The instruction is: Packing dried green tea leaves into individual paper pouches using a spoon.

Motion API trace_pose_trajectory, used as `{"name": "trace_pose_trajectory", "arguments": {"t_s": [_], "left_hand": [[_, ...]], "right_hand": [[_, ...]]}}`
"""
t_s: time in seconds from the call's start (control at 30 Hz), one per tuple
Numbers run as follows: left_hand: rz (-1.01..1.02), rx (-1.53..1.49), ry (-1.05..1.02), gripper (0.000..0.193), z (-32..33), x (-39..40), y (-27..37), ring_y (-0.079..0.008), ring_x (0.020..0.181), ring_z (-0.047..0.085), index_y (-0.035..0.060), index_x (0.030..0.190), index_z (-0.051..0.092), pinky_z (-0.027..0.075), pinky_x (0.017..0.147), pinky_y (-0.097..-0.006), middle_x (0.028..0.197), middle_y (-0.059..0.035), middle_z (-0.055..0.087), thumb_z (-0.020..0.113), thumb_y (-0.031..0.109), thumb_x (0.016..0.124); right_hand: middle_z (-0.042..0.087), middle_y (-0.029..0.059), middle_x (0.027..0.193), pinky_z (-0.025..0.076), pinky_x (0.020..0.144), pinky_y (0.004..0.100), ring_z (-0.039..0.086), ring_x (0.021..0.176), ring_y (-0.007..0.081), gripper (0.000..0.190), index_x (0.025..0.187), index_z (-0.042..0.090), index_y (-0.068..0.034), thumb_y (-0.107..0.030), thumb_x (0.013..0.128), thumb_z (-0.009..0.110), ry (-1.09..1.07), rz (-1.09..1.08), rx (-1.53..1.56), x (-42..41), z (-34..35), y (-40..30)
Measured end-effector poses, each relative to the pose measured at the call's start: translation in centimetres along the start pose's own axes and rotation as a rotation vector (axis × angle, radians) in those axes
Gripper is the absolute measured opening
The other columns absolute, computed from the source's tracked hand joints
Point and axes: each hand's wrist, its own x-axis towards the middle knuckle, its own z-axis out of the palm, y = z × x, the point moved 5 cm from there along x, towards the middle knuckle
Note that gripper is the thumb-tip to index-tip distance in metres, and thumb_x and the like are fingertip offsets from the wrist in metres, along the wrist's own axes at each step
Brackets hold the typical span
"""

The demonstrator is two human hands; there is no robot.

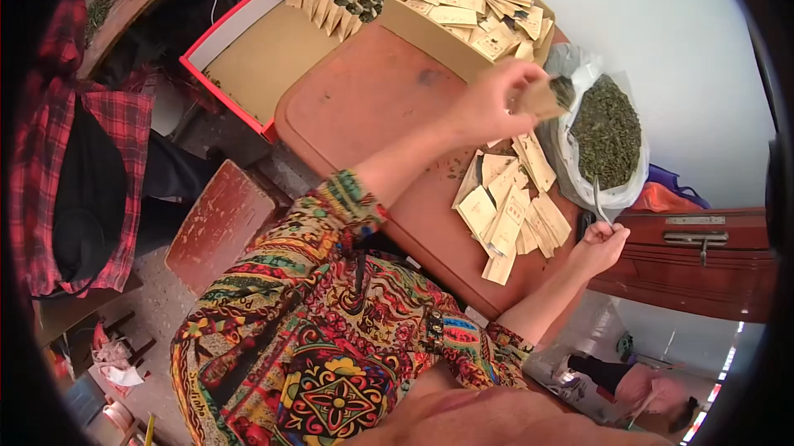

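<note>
My left hand (505, 99) holds a small kraft paper packet (538, 100) beside the rim of a plastic bag (569, 142) filled with dried green leaves (606, 130). Dark leaf shows at the packet's far end. My right hand (605, 246) grips the handle of a metal spoon (597, 198), whose head is hidden in the leaves. Between my hands, a loose pile of flat paper packets (508, 216) lies on the reddish-brown table (372, 92). Leaf crumbs are scattered near the pile.
An open cardboard box (428, 37) of flat packets stands behind my left hand. Left of it, a red-rimmed box (226, 89) holds rows of upright filled packets. A worn wooden stool (217, 223) is by the table. People are at the far left (74, 185) and lower right (645, 384).
</note>
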Motion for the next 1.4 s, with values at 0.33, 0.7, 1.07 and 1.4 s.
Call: {"name": "trace_pose_trajectory", "arguments": {"t_s": [0.33,0.7,1.07,1.4], "left_hand": [[-0.221,0.374,0.46,0.057,-28.2,-5.7,-4.9,-0.0198,0.106,0.064,0.0015,0.132,0.051,0.054,0.083,-0.0312,0.115,-0.0118,0.065,0.073,0.007,0.08],[-0.45,0.585,0.684,0.043,-45.5,-3.6,-19.6,-0.0157,0.077,0.065,0.0002,0.119,0.052,0.051,0.062,-0.0276,0.098,-0.0121,0.068,0.069,0.004,0.08],[-0.462,0.933,0.744,0.056,-49.7,1.0,-25.6,-0.0312,0.112,0.064,0.0008,0.127,0.054,0.049,0.097,-0.0388,0.124,-0.017,0.065,0.075,0.016,0.077],[-0.564,0.72,0.799,0.078,-48.0,-1.1,-25.8,-0.0315,0.124,0.057,-0.0001,0.147,0.039,0.045,0.104,-0.0371,0.138,-0.0216,0.055,0.069,0.011,0.075]], "right_hand": [[0.047,0.0017,0.063,0.026,0.045,0.0209,0.036,0.049,0.0075,0.025,0.078,0.05,-0.007,-0.015,0.1,0.059,-0.162,-0.08,-0.033,1.9,-2.7,1.8],[0.047,0.002,0.06,0.028,0.045,0.0222,0.037,0.048,0.0088,0.017,0.082,0.049,-0.008,-0.006,0.097,0.055,-0.156,-0.051,-0.115,1.4,-3.0,3.0],[0.044,0.0005,0.06,0.026,0.046,0.0219,0.036,0.05,0.008,0.018,0.081,0.049,-0.009,-0.008,0.098,0.055,-0.095,-0.037,-0.166,0.2,-0.9,3.6],[0.04,-0.0014,0.057,0.024,0.044,0.021,0.032,0.047,0.0064,0.019,0.082,0.048,-0.008,-0.01,0.101,0.053,-0.167,0.005,-0.084,-0.4,0.2,3.7]]}}
